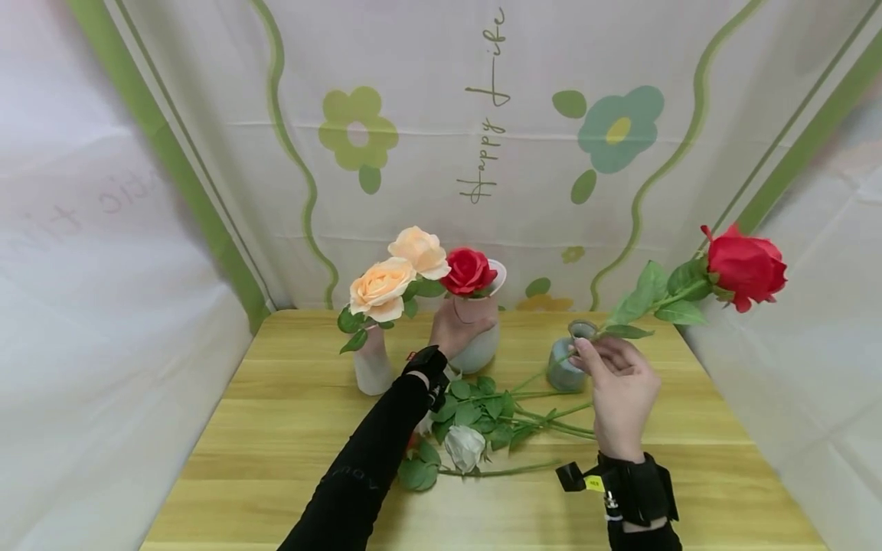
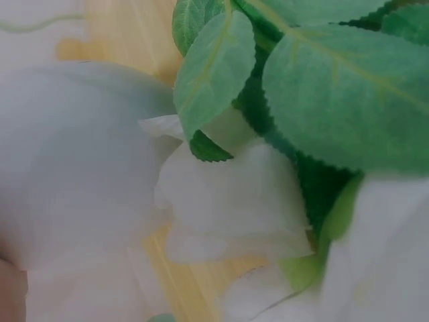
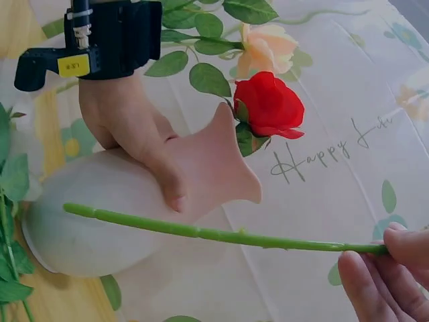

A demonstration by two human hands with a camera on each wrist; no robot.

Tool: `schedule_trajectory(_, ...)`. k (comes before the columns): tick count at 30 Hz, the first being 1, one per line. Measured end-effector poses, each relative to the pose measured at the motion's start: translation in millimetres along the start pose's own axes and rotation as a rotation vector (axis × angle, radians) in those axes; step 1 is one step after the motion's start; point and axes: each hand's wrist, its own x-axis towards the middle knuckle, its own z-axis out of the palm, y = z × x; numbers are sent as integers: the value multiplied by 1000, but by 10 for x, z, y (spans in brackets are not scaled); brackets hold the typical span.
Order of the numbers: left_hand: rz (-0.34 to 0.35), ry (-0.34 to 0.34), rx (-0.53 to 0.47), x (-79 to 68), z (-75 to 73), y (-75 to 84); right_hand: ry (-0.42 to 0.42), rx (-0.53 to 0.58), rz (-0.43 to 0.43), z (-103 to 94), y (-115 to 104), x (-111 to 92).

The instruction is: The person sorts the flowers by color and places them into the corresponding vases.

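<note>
My left hand [image 1: 455, 329] grips the neck of a rounded pink-and-pale-grey vase [image 1: 477, 353], its thumb across the front in the right wrist view. A red rose [image 1: 468, 272] shows at that vase's flared mouth. My right hand [image 1: 625, 394] pinches the stem of another red rose [image 1: 747, 268] between thumb and fingers. This rose leans up to the right, its bloom away from the vase. In the right wrist view the bare green stem [image 3: 214, 235] points toward the vase and crosses in front of it. The left wrist view shows a white rose [image 2: 228, 201] beside the vase.
A slim pink-and-white vase [image 1: 373, 366] with peach roses [image 1: 382, 289] stands left. A small blue-grey vase [image 1: 563, 369] stands behind my right hand. Loose leafy stems [image 1: 482, 413] and a white rose [image 1: 465, 448] lie on the wooden table [image 1: 289, 428]. A printed curtain [image 1: 427, 69] hangs behind.
</note>
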Motion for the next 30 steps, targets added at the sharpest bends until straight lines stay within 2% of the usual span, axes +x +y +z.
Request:
schedule_trajectory(6,-10,8,-10,-16,6,-5,-45,-22,-15,1,-1,66)
schedule_trajectory(11,-8,8,-17,-35,18,-37,-49,-47,-2,-6,-8,143)
schedule_trajectory(21,-31,17,11,-60,16,-37,-38,-11,-28,69,-92,308)
schedule_trajectory(24,-21,16,6,-42,15,-32,5,40,-29,102,-102,349)
schedule_trajectory(30,11,9,6,-18,6,-6,161,231,-75,214,-156,461)
